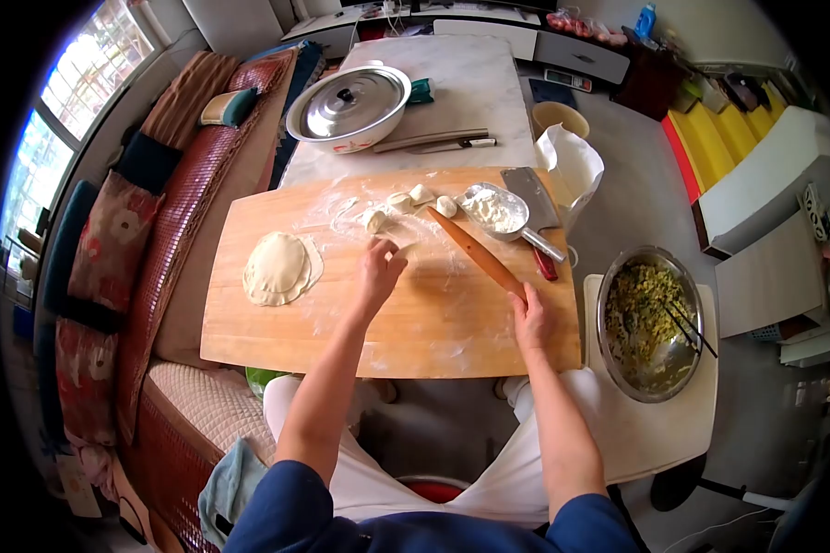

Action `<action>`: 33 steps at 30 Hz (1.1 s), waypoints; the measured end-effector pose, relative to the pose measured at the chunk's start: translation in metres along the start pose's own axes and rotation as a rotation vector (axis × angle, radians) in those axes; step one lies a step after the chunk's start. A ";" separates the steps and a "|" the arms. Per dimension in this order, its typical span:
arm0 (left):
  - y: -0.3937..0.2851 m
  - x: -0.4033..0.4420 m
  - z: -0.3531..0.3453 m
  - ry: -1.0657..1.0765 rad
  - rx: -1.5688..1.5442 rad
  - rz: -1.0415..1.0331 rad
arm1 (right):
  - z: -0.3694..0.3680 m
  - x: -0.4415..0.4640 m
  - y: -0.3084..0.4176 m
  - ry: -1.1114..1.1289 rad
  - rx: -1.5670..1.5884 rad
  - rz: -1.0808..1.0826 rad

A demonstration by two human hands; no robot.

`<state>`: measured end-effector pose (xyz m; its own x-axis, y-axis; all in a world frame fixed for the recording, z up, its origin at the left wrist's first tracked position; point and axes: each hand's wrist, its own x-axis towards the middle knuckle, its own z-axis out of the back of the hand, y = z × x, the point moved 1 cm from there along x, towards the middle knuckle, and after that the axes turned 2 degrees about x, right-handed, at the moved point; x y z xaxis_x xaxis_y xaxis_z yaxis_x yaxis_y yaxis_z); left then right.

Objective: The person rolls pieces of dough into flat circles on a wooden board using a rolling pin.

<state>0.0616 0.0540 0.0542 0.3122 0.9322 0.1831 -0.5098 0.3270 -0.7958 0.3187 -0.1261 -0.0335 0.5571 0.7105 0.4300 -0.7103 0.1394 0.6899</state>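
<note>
My right hand (530, 318) is closed around the near end of a wooden rolling pin (480, 253), which slants away to the left over the board. Curled fingers show on my left hand (378, 272), above the floury middle of the wooden board (387, 341); what they hold, if anything, I cannot make out. Just beyond them sits a small dough piece (374, 221). Several more dough pieces (399, 201) lie near the pin's far tip. To the left is a stack of rolled dough wrappers (278, 268). A metal scoop of flour (495, 210) rests right of the pin.
Beside the scoop lies a cleaver (531, 195) with a red handle. A lidded basin (349, 106) stands on the table behind. At right, a steel bowl of chopped filling (650, 323) with chopsticks sits on a stool (682, 433). A sofa (203, 184) runs along the left.
</note>
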 end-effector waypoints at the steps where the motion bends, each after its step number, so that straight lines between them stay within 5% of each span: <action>1: 0.000 0.011 -0.008 -0.095 0.124 -0.152 | -0.001 0.001 -0.001 -0.008 -0.006 0.001; 5: 0.030 0.042 -0.070 -0.254 0.299 -0.363 | -0.002 -0.001 -0.003 -0.013 -0.010 -0.013; 6: 0.072 0.048 -0.105 -0.179 0.187 -0.298 | -0.002 -0.002 -0.003 0.004 -0.004 -0.032; 7: 0.046 0.034 -0.107 -0.079 0.448 -0.269 | -0.003 0.000 -0.004 0.018 0.002 -0.047; 9: 0.033 0.030 -0.116 -0.030 0.261 -0.145 | 0.001 0.002 -0.005 0.079 -0.011 -0.052; 12: 0.033 0.038 -0.110 -0.160 0.480 -0.165 | -0.005 -0.003 -0.009 0.059 0.034 -0.069; 20: 0.013 0.042 -0.114 0.251 0.768 0.013 | -0.001 0.000 -0.001 -0.002 -0.047 0.006; 23: -0.017 0.012 -0.127 0.327 0.805 -0.117 | 0.000 0.000 -0.001 0.015 -0.013 -0.020; 28: -0.019 -0.058 -0.097 0.353 0.651 -0.369 | 0.000 0.003 -0.001 0.018 -0.037 -0.028; 33: 0.029 -0.086 -0.019 0.346 0.690 -0.289 | 0.002 0.001 0.000 0.056 -0.076 -0.052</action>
<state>0.0355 -0.0193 0.0044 0.6784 0.7332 0.0479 -0.7144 0.6734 -0.1903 0.3199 -0.1264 -0.0315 0.5707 0.7382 0.3595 -0.7128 0.2280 0.6633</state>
